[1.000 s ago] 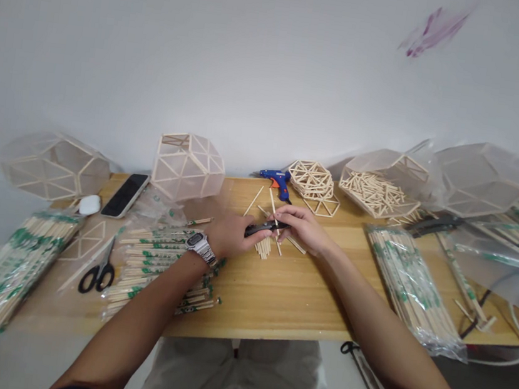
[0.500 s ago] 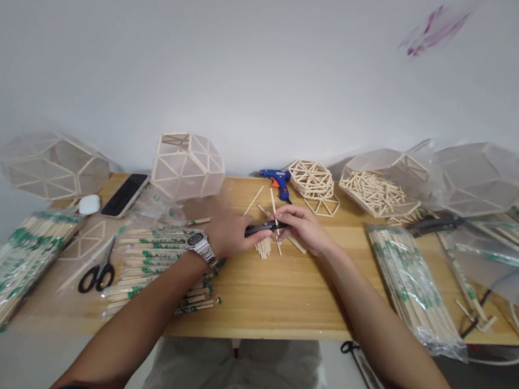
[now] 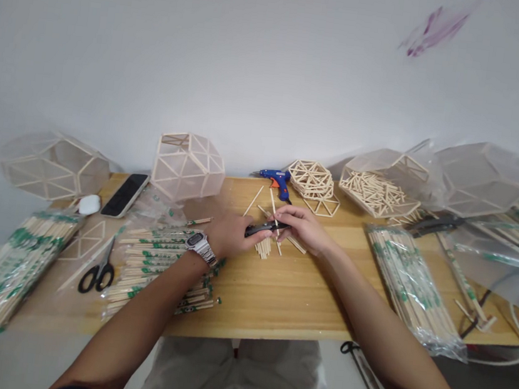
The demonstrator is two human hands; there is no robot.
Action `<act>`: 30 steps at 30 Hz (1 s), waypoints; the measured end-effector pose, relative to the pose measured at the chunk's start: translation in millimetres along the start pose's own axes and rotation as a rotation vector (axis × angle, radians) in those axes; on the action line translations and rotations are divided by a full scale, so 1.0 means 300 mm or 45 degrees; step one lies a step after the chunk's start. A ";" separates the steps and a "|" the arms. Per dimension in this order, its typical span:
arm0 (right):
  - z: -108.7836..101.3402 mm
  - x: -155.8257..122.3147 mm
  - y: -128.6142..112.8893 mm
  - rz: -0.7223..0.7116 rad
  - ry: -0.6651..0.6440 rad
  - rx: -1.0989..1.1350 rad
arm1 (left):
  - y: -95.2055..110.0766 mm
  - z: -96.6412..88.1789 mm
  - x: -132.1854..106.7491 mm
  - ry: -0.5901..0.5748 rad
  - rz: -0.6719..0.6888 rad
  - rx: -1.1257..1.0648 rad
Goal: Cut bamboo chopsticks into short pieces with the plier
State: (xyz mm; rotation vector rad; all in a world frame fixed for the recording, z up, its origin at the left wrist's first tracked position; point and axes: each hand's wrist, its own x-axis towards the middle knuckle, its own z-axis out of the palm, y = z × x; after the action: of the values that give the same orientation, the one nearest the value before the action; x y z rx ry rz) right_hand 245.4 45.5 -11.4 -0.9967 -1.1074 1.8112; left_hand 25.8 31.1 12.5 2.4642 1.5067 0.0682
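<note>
My left hand [image 3: 230, 234], with a metal watch on its wrist, is closed around a black plier-like tool [image 3: 262, 227]. The tool's far end reaches to the fingers of my right hand [image 3: 305, 227]. Those fingers pinch a thin wooden chopstick [image 3: 273, 201], which crosses the tool's tip at a steep slant. Exactly where the tool meets the stick is partly hidden by my fingers. Below lies a small bunch of short cut sticks [image 3: 262, 248] on the wooden table [image 3: 269, 303]. Another loose stick [image 3: 253, 201] rests just behind my hands.
A blue glue gun [image 3: 275, 175] lies by stacked stick frames [image 3: 312, 181]. Paper-covered polyhedron frames line the wall, one holding many cut sticks [image 3: 373, 193]. Wrapped chopsticks [image 3: 156, 264], scissors [image 3: 97, 274] and a phone [image 3: 125, 195] are left; a chopstick pack [image 3: 413, 289] is right.
</note>
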 end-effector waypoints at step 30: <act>0.000 -0.003 -0.001 0.021 0.004 -0.005 | 0.001 -0.004 -0.002 -0.021 -0.007 -0.046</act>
State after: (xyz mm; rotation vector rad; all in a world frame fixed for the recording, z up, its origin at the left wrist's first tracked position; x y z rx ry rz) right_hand 245.7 44.9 -10.9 -1.0134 -1.1044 1.8207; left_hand 25.5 30.6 13.9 2.4263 1.4926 0.0737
